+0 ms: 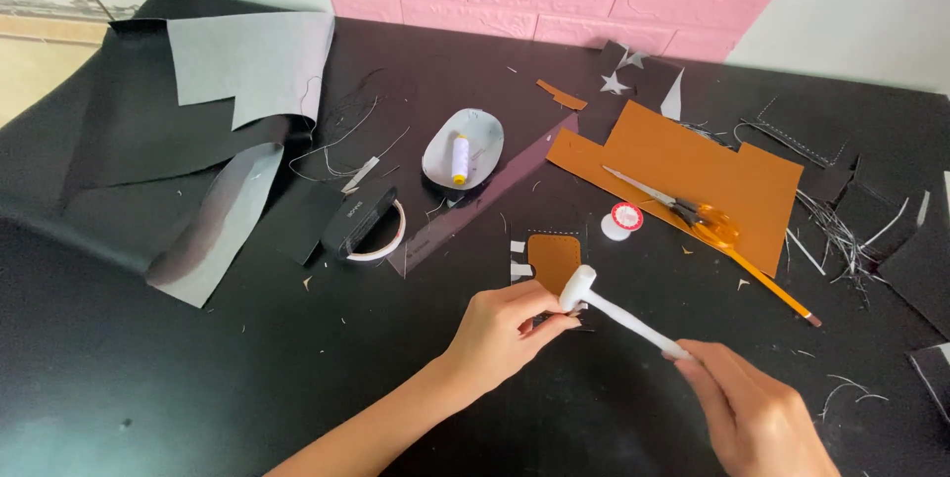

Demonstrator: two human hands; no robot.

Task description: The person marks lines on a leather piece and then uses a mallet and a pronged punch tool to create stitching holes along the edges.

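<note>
- White mallet, smooth rounded head over a small tan leather piece with rounded corners; right hand grips its handle
- Left hand, fingers curled, pins the piece on the black mat
- Beyond: orange-handled scissors on a tan leather sheet

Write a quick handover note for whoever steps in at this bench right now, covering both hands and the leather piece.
Right hand grips the handle of the small white mallet, head raised just over the work.
Left hand pins the small rounded brown leather piece against the black mat.
The large brown leather sheet lies further back on the right, with orange-handled scissors on it; a pencil sits beside it.
How much hammering is done or left cannot be told.
</note>
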